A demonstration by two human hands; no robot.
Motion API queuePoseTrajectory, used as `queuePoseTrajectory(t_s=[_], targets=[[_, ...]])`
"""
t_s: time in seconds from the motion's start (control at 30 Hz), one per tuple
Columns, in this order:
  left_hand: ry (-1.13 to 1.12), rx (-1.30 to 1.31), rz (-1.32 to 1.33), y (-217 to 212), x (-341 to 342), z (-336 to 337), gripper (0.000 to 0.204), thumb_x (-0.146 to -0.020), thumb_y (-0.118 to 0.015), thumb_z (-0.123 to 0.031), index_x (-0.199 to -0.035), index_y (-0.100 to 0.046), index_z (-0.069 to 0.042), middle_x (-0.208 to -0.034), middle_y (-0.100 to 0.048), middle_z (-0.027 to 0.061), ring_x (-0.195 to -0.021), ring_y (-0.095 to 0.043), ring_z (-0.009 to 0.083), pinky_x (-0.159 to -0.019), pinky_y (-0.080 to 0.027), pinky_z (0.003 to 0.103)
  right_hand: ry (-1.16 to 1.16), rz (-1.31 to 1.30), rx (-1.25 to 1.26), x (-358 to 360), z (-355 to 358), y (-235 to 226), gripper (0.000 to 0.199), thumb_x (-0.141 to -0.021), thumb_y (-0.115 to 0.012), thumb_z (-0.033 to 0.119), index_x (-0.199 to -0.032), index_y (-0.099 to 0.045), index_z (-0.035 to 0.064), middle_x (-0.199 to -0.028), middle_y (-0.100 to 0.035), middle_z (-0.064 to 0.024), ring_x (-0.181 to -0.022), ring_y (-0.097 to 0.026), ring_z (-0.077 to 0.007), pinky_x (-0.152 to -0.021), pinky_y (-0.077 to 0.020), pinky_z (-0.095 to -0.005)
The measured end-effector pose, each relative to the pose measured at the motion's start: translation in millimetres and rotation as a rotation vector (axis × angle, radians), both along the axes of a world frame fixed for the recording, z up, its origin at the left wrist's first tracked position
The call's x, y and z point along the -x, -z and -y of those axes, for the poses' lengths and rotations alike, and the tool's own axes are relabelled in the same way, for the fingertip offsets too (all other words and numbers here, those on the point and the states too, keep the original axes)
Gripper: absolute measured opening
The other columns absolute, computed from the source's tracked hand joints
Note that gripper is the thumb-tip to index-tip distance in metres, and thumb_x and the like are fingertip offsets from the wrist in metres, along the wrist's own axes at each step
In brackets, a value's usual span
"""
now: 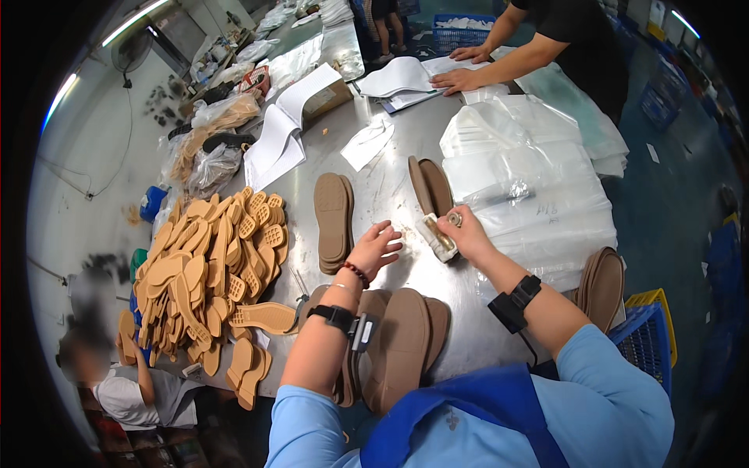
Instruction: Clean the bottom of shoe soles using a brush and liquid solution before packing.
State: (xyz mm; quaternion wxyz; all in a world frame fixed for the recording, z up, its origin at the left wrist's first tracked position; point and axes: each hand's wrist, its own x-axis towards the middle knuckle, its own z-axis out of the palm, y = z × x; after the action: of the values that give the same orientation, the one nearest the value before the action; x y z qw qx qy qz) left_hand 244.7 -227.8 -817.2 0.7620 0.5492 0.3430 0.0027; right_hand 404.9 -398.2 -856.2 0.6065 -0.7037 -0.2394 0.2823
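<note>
My right hand [473,237] is closed around a small round metallic piece [455,220], whose exact kind I cannot make out. Just left of those fingers is a small whitish block-like box [435,239] with a brownish top. My left hand [376,251] hovers over the metal table [390,201], fingers apart, holding nothing. Beyond it lies a stack of brown shoe soles [331,214]. Two more brown soles [431,186] rest beyond the whitish box. Close to my body, several larger brown soles [406,335] stand on edge, partly hidden by my left forearm.
A big heap of tan soles [199,269] covers the left side. Clear plastic bags [530,187] are stacked at the right, near brown soles [602,281] and a blue basket [644,335]. Across the table, a person's hands [460,78] rest on papers. Another person [148,390] sits at lower left.
</note>
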Motion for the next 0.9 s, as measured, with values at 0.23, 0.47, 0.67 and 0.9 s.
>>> queuePoseTrajectory(t_s=[0.23,0.47,0.67,0.9], targets=[[-0.083,0.244,0.130,71,-43,12,0.043,-0.091,-0.059,-0.014,-0.129,-0.042,-0.005,-0.118,-0.058,0.0079,-0.105,-0.059,0.0197,-0.091,-0.049,0.039,0.103,-0.508,-0.180,6,-4,31,0.030,-0.091,-0.063,0.020,-0.108,-0.047,0.0015,-0.093,-0.055,-0.0066,-0.085,-0.055,-0.0134,-0.075,-0.0483,-0.0284],[-0.239,0.337,0.405,22,-19,25,0.072,-0.078,-0.059,0.010,-0.141,-0.032,-0.013,-0.123,-0.053,0.0100,-0.103,-0.058,0.0209,-0.086,-0.053,0.035,0.171,-0.463,-0.438,0,-3,-17,0.033,-0.087,-0.065,0.007,-0.112,-0.043,0.0049,-0.095,-0.052,-0.0037,-0.081,-0.055,-0.0121,-0.071,-0.0505,-0.0290],[-0.159,0.388,0.539,-28,4,52,0.076,-0.076,-0.061,0.010,-0.143,-0.033,-0.011,-0.125,-0.052,0.0080,-0.114,-0.054,0.0201,-0.093,-0.051,0.035,-0.144,0.633,-0.401,25,-20,-71,0.034,-0.078,-0.072,0.006,-0.104,-0.049,0.0075,-0.090,-0.058,-0.0086,-0.082,-0.060,-0.0234,-0.070,-0.0480,-0.0331],[-0.192,0.092,0.444,-51,36,56,0.079,-0.075,-0.070,0.006,-0.144,-0.032,-0.006,-0.124,-0.053,0.0073,-0.104,-0.060,0.0172,-0.089,-0.053,0.032,-0.283,1.012,-0.474,47,-5,-105,0.033,-0.075,-0.071,0.004,-0.098,-0.049,0.0060,-0.084,-0.056,-0.0103,-0.075,-0.057,-0.0298,-0.066,-0.0462,-0.0380]])
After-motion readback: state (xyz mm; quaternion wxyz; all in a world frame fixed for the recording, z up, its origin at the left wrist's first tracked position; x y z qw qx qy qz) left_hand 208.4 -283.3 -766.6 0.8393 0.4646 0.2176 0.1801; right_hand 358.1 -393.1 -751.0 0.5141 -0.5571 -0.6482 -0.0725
